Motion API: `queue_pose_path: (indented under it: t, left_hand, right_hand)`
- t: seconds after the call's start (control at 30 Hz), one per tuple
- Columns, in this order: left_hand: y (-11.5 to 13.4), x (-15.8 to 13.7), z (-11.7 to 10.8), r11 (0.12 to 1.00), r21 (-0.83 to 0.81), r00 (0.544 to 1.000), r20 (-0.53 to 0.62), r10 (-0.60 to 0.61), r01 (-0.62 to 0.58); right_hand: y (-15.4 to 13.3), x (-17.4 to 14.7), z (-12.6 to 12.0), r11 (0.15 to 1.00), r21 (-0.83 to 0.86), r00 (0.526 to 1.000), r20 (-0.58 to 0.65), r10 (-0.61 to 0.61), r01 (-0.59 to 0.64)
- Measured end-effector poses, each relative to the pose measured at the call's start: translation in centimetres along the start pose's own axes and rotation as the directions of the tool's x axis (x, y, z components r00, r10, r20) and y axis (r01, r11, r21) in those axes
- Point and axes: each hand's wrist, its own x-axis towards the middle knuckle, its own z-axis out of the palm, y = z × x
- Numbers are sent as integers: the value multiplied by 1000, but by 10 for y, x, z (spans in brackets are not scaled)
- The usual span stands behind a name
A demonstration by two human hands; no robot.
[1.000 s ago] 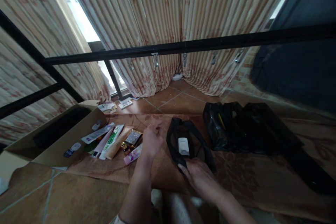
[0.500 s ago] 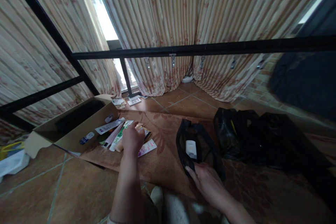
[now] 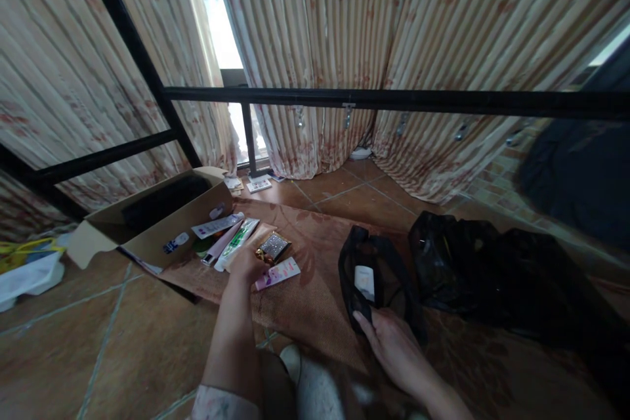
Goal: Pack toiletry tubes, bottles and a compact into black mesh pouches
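Note:
My left hand is lowered among tubes and small packets on a brown mat. Its fingers are bent together beside a glittery silver square case and a pink-and-white packet; what they pinch, if anything, is hidden. Just left of it lie a green-and-white tube, a pinkish tube and a white-and-purple packet. My right hand grips the near rim of a black mesh bag, thumb over the edge. The bag stands open, with a white container inside.
An open cardboard box with a dark object inside stands at left. A black plastic bag sits right of the mesh bag. A black metal rail crosses ahead, before curtains. A white tray lies far left.
My left hand has drawn down and closer to me, uncovering the glittery case, and its fingers have curled in. My right hand still grips the mesh bag. The view has shifted slightly left.

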Motion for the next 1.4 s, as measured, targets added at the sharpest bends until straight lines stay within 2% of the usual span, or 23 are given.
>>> queue_pose_path:
  t: [0.13,0.27,0.33,0.4,0.43,0.47,0.53,0.6,0.63,0.73,0.83,1.03,1.23,1.4]
  left_hand:
    - [-2,0,4,996,65,997,29,-69,67]
    - [5,-1,-6,996,65,998,33,-56,54]
    - [14,-3,-11,1000,-24,1000,-3,-17,17]
    - [29,-9,-13,958,-283,999,-19,48,-51]
    - [38,-14,-12,883,-462,996,3,92,-80]
    - [48,-19,-11,772,-630,989,41,144,-87]
    - [69,-31,-5,548,-836,960,152,235,-2]
    - [90,-43,3,379,-918,916,245,318,114]
    - [99,-48,6,326,-930,887,287,362,167]
    - [119,-57,16,232,-939,821,337,460,256]
    - [128,-61,24,196,-941,798,339,498,278]
    - [130,-63,36,209,-921,763,391,515,330]
    - [133,-61,45,182,-930,799,367,477,318]
    - [137,-62,47,208,-941,829,336,448,268]
  right_hand:
    - [2,-1,1,1000,-20,1000,-14,1,-2]
    - [5,-1,3,1000,-30,1000,-11,0,0]
    - [5,-1,4,999,-32,1000,-14,0,0]
    - [4,-1,3,1000,-28,1000,-13,0,0]
    - [3,-1,3,1000,-27,1000,-13,-1,1]
    - [1,-1,2,1000,-26,1000,-13,-2,1]
    - [-2,-1,-1,1000,-26,1000,-18,4,-5]
    - [-5,-1,-3,1000,-23,1000,-16,18,-18]
    - [-6,-1,-3,1000,-21,1000,-13,23,-23]
    - [-7,-1,-4,1000,-22,1000,-18,18,-19]
    - [-6,-1,-3,999,-41,1000,-20,3,-4]
    - [-7,-1,-4,996,-84,1000,-8,-7,6]
    - [-8,-1,-5,997,-76,1000,5,22,-22]
    - [-8,-2,-5,997,-73,999,-11,30,-31]
